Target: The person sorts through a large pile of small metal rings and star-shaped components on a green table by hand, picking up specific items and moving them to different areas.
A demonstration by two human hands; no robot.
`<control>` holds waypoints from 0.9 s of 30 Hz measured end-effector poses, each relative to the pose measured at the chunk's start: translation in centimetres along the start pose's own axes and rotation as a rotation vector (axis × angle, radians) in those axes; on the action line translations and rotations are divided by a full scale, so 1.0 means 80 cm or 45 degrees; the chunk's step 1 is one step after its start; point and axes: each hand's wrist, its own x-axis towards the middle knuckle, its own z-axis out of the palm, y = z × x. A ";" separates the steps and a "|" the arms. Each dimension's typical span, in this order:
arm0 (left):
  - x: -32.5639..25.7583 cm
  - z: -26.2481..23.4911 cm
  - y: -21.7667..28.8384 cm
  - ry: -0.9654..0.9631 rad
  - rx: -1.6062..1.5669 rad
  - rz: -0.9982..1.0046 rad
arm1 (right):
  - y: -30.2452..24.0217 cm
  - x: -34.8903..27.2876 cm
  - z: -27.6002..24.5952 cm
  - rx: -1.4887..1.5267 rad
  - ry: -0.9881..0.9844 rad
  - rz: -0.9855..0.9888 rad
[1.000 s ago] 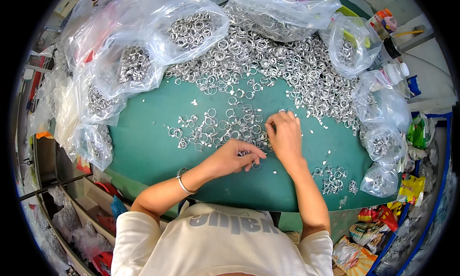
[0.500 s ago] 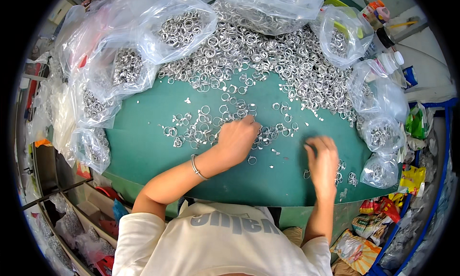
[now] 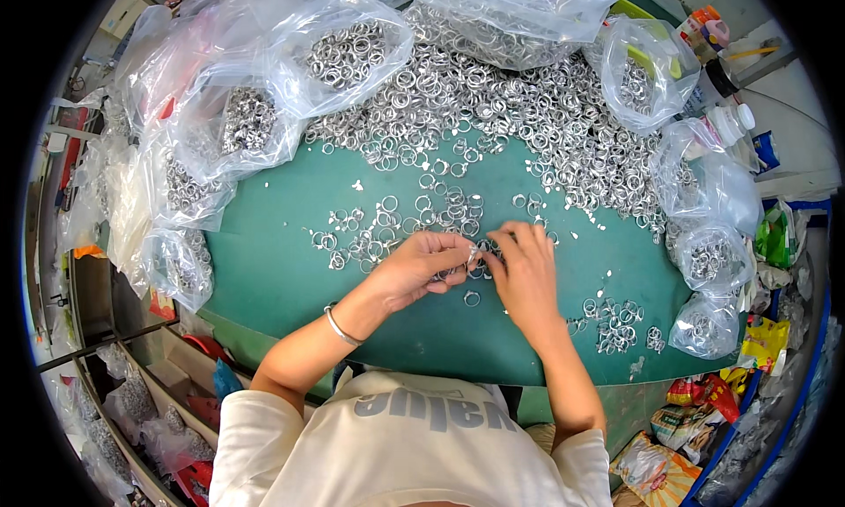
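- Left hand (image 3: 421,265) and right hand (image 3: 525,274) meet mid-counter (image 3: 290,269), fingertips pinched together on a small metal ring (image 3: 473,257).
- Loose rings (image 3: 387,230) scattered just beyond; clear bags (image 3: 352,54) line the rim.

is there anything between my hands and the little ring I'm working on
Nothing visible. Both the left hand and right hand meet at the small metal ring, fingertips pinching it above the green mat.

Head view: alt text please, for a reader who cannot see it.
Both hands, left hand and right hand, meet over a small metal ring on a green table. Heaped loose rings and clear bags of rings surround them.
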 end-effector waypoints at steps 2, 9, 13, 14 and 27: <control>-0.001 0.002 -0.002 0.049 0.011 0.034 | 0.000 0.005 0.009 -0.104 -0.017 -0.022; -0.011 0.001 -0.007 0.157 0.219 0.092 | 0.009 -0.002 -0.002 0.175 0.064 0.038; -0.015 -0.002 -0.012 0.081 0.073 0.018 | -0.002 -0.011 -0.022 0.791 0.090 0.302; -0.014 -0.003 -0.014 0.032 0.015 -0.008 | -0.005 -0.017 -0.024 1.009 0.029 0.404; -0.023 0.007 -0.033 -0.016 -0.247 -0.175 | -0.017 -0.030 -0.032 0.532 0.070 0.045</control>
